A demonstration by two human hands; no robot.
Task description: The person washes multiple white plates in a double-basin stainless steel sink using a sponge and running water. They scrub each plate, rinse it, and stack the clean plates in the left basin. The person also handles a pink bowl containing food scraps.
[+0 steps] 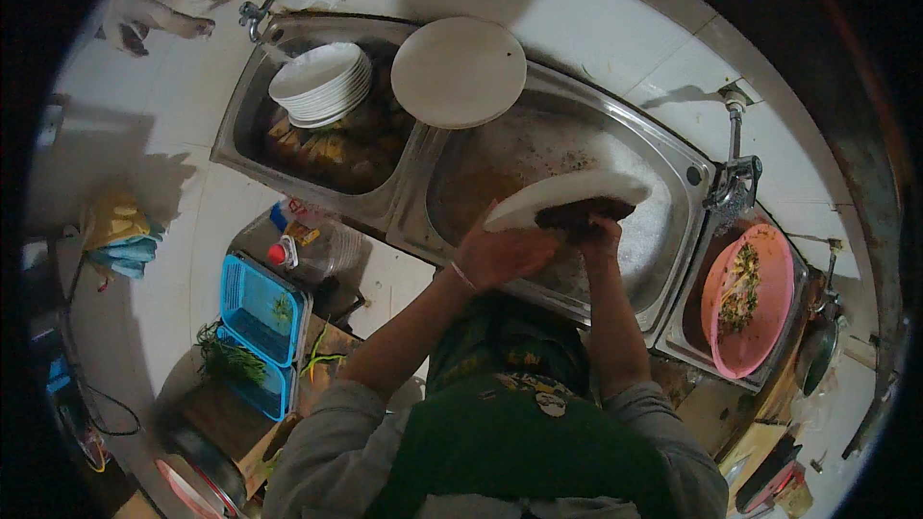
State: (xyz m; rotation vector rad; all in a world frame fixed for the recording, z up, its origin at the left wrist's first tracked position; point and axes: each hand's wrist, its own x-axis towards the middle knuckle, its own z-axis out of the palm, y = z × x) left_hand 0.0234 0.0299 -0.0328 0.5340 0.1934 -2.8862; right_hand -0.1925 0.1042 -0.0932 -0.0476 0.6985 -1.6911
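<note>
My left hand (505,257) holds a white plate (523,202) by its near left edge, tilted over the middle stainless steel sink basin (469,166). A dark brown scrubbing pad or cloth (566,216) lies against the plate's near face, gripped in my right hand (602,236). Beyond them, a stack of round white plates (458,72) rests over the divider between the left and middle basins. Several nested white bowls (321,83) stand tilted in the left basin (241,122), on top of dark, wet contents that I cannot make out.
Right of the sink, a tap (735,184) stands near a pink plastic basin (784,295) holding food scraps. On the left are blue baskets (259,303) with greens and a plastic jug (324,249) with a red cap. A second tap (252,18) is at the back left.
</note>
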